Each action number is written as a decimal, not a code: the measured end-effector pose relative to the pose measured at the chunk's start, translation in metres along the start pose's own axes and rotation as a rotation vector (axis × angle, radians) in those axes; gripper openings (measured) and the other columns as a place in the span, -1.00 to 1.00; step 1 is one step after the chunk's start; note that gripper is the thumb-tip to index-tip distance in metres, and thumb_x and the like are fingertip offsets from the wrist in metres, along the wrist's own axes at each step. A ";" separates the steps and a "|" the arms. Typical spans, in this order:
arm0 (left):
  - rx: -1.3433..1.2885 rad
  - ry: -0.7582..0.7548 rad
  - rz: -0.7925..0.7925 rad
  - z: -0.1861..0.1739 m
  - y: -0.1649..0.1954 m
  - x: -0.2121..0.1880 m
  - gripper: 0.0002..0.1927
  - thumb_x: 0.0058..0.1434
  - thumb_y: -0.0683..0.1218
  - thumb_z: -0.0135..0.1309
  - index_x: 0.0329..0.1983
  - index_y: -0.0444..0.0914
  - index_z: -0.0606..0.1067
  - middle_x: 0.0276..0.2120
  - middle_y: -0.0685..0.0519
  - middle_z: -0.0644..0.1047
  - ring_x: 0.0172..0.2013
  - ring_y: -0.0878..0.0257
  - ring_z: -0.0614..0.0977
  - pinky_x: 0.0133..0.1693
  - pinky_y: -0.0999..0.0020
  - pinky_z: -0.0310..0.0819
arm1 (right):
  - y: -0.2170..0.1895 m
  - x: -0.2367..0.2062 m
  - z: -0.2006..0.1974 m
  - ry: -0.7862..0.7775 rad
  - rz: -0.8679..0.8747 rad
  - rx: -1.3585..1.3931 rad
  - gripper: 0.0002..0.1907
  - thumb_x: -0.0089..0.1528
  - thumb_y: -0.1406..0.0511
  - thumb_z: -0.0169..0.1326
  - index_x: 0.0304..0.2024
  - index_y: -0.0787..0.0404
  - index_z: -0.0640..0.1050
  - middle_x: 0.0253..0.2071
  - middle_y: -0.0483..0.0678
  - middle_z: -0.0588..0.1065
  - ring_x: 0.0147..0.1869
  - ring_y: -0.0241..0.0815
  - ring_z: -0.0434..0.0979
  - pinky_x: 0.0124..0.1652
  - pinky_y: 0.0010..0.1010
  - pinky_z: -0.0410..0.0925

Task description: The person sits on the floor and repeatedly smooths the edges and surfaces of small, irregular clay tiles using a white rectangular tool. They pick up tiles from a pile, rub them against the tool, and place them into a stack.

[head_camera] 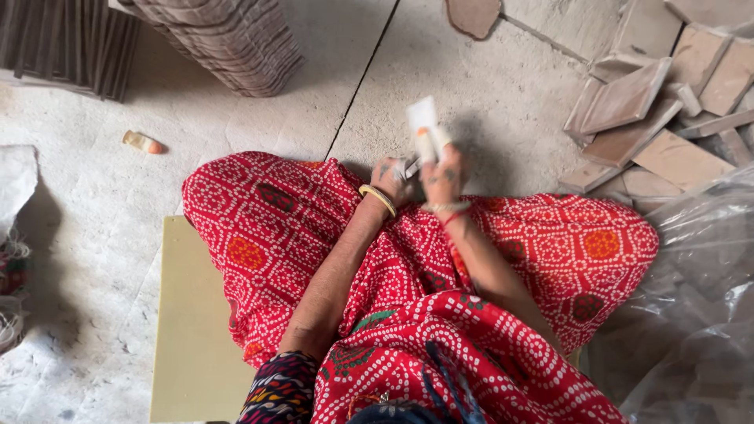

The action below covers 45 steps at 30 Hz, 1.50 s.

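I sit on the floor with my knees spread under a red patterned cloth (290, 228). My right hand (442, 174) holds up a small white card-like piece (422, 116) between its fingers, blurred by motion. My left hand (393, 179), with a yellow bangle at the wrist, is closed beside it and grips a small metallic object that is too blurred to name. Both hands meet over my lap, just in front of my knees.
A small orange-tipped tube (142, 142) lies on the concrete floor at left. Stacks of flat brown cardboard (228, 39) stand at top left. Loose brown flat pieces (660, 118) are piled at right above a clear plastic bag (691, 314). A pale yellow board (192, 330) lies under me.
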<state>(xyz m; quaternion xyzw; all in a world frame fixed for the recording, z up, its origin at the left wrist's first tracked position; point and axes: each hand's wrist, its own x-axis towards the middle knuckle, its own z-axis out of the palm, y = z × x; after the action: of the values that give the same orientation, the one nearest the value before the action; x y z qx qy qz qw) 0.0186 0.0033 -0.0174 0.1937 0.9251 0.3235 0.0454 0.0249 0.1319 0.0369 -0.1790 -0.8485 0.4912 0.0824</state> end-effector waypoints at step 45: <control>0.057 -0.045 -0.051 0.007 0.034 -0.019 -0.39 0.14 -0.06 0.01 0.24 -0.40 0.24 -0.35 -0.14 0.60 -0.31 -0.04 0.67 -0.25 0.09 0.62 | 0.027 0.013 -0.007 0.142 -0.703 -0.313 -0.64 0.29 0.41 0.08 0.12 0.48 0.54 -0.15 0.24 0.54 -0.17 0.10 0.52 -0.20 -0.16 0.43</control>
<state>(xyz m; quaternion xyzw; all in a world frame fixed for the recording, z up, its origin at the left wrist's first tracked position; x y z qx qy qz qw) 0.0485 0.0242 -0.0028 0.1787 0.9373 0.2913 0.0687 0.0209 0.1544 0.0165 0.0784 -0.9149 0.2841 0.2759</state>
